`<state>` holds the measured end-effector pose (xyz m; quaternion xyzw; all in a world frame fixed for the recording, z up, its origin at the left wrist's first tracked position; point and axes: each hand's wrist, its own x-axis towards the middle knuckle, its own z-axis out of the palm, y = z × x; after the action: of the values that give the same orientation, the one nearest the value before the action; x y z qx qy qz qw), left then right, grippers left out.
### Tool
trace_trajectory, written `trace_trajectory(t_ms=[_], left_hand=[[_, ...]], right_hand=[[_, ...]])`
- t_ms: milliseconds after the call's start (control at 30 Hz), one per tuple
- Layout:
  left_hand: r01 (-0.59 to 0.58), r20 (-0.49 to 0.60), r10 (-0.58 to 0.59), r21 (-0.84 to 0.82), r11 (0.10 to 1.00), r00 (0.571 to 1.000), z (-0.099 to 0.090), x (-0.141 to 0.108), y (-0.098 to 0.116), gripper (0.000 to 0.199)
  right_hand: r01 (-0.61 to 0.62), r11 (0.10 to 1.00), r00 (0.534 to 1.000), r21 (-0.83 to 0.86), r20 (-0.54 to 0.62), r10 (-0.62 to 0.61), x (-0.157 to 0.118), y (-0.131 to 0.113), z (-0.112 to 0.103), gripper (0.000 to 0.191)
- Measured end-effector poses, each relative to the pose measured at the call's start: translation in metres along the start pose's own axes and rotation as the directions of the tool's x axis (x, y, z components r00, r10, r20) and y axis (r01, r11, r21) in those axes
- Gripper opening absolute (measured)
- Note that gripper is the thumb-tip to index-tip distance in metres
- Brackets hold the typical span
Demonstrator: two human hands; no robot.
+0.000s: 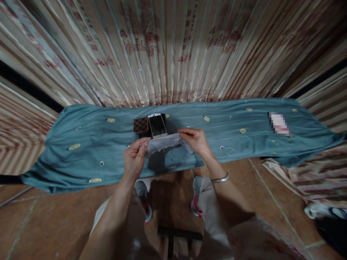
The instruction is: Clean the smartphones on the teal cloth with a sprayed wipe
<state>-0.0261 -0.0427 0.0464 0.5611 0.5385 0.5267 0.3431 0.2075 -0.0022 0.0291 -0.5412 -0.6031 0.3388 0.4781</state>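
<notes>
A thin, pale, translucent cloth or wipe [163, 142] is stretched between my two hands above the table's front half. My left hand [134, 157] pinches its left end between thumb and fingers. At the other end, my right hand [195, 140] grips the upper corner with thumb and forefinger. Just behind the cloth lies a white smartphone [158, 125] with a dark screen, its lower edge partly hidden. A brown checkered wallet [140, 125] is to the phone's left, over or beside something dark. Near my right hand sits a small clear plastic wrapper [188, 147].
A teal patterned cloth [217, 133] covers the long, narrow table. Toward its right end lies a blurred white and pink packet [279, 123]. Striped curtains [173, 54] hang behind and at both sides. Below are the tiled floor [267, 195] and my shoes [142, 191].
</notes>
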Motion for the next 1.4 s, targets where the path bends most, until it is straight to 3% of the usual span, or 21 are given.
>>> trace_trajectory(t_ms=[133,233,367,467,533,700,867,1033,1200,1333,1400], left_hand=[[0.004,0.012,-0.004,-0.015,1.000,1.000,0.003,-0.001,-0.002,0.027],[0.027,0.006,-0.027,-0.081,0.996,1.000,0.006,-0.001,0.000,0.030],[0.076,0.034,-0.070,-0.187,0.979,0.997,0.007,-0.002,0.002,0.039],[0.098,0.001,-0.100,-0.205,0.974,0.995,0.006,-0.002,0.003,0.041],[0.130,-0.001,-0.133,-0.217,0.968,0.991,0.004,-0.001,0.002,0.040],[0.217,0.082,-0.207,-0.150,0.965,0.975,-0.002,0.003,-0.012,0.042],[0.284,0.135,-0.272,-0.087,0.955,0.953,-0.003,0.002,-0.024,0.045],[0.374,0.204,-0.332,-0.220,0.901,0.921,0.011,-0.005,-0.012,0.056],[0.382,0.169,-0.343,-0.363,0.850,0.924,0.022,-0.007,-0.003,0.057],[0.414,0.170,-0.381,-0.490,0.767,0.909,0.026,-0.008,0.001,0.063],[0.447,0.197,-0.406,-0.515,0.731,0.892,0.028,-0.008,0.001,0.069]], right_hand=[[0.042,0.977,0.999,-0.207,-0.024,-0.048,-0.004,-0.012,-0.001,0.020],[0.077,0.967,0.994,-0.244,-0.061,-0.095,-0.004,-0.015,0.000,0.018],[0.034,0.999,0.995,0.006,-0.097,-0.034,0.001,-0.010,0.003,0.012],[-0.057,0.969,0.998,0.240,-0.026,0.065,0.002,-0.008,0.001,0.012],[-0.103,0.945,0.995,0.311,0.045,0.094,0.002,-0.009,-0.003,0.014],[-0.230,0.925,0.965,0.302,0.192,0.178,0.001,-0.010,-0.014,0.017],[-0.282,0.927,0.947,0.248,0.224,0.228,0.000,-0.010,-0.015,0.017],[-0.277,0.909,0.935,0.311,0.304,0.181,-0.011,-0.024,0.006,0.018],[-0.333,0.834,0.884,0.441,0.453,0.114,-0.030,-0.041,0.037,0.033],[-0.369,0.782,0.863,0.503,0.498,0.088,-0.031,-0.044,0.036,0.036],[-0.337,0.800,0.891,0.496,0.444,0.099,-0.024,-0.036,0.027,0.035]])
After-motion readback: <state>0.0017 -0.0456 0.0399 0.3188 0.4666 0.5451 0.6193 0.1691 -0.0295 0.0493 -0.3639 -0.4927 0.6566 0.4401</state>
